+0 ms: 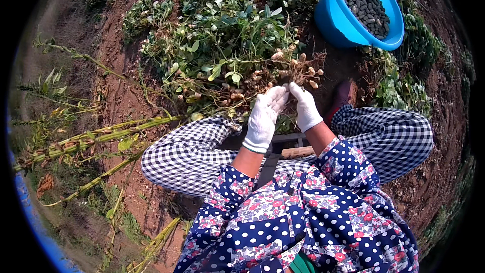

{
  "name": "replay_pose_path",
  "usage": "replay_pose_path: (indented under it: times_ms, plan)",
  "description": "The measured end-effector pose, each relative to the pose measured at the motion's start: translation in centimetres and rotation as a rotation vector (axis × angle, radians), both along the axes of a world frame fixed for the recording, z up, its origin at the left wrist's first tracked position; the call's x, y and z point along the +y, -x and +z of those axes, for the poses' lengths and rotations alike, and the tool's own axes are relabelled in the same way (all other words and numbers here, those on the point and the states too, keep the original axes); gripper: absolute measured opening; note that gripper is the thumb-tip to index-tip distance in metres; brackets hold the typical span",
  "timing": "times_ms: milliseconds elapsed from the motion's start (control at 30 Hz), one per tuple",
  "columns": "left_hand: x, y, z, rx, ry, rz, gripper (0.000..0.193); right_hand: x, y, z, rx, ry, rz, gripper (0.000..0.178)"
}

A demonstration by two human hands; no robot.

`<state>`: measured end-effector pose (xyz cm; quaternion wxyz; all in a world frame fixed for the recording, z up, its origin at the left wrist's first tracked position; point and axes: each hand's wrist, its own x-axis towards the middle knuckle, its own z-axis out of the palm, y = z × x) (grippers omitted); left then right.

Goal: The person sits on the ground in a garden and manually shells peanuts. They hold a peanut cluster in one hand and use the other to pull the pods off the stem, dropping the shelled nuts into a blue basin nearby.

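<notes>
Both my hands wear white knit gloves and meet in front of a heap of uprooted peanut plants (222,40). My left hand (266,114) curls with its fingers pressed together, tips toward the right hand. Beside it, my right hand (306,108) is closed, its fingertips touching the left ones. Whatever lies between the fingers is hidden. Just beyond the fingertips are tangled roots with pale peanuts (298,63) attached. More peanuts (236,93) hang among the stems by my left hand.
A blue plastic tub (331,15) partly filled with dark-looking peanut pods (366,7) stands at the far right. My checkered trouser legs (389,139) flank the hands. Long green stalks (96,144) reach in from the left over reddish soil (144,194).
</notes>
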<state>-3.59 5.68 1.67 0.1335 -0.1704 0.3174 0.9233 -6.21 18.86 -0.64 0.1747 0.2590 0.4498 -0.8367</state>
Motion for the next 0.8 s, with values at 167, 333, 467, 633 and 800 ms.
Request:
replay_pose_path:
  times_ms: [167, 333, 467, 633, 800]
  plan:
    - [-0.1, 2.1, 2.8, 0.302, 0.852, 0.017, 0.035, -0.1, 0.5, 1.1, 0.015, 0.009, -0.072, 0.037]
    - [-4.0, 4.7, 7.8, -0.066, 0.833, 0.638, 0.029, 2.9, 2.4, 2.6, -0.051, 0.186, -0.487, 0.035]
    - [-5.3, 5.5, 4.6, 0.438, 1.482, 0.104, 0.035, 4.2, 3.1, 2.8, -0.037, 0.268, -0.594, 0.036]
    - [0.7, 6.1, -4.9, 0.861, 2.197, -0.78, 0.053, 2.9, 1.4, 3.5, 0.089, 0.131, -0.46, 0.04]
    - [-1.8, 10.3, -8.2, 0.946, 2.022, -0.482, 0.04, 3.4, -0.6, 7.5, 0.11, -0.143, -0.322, 0.032]
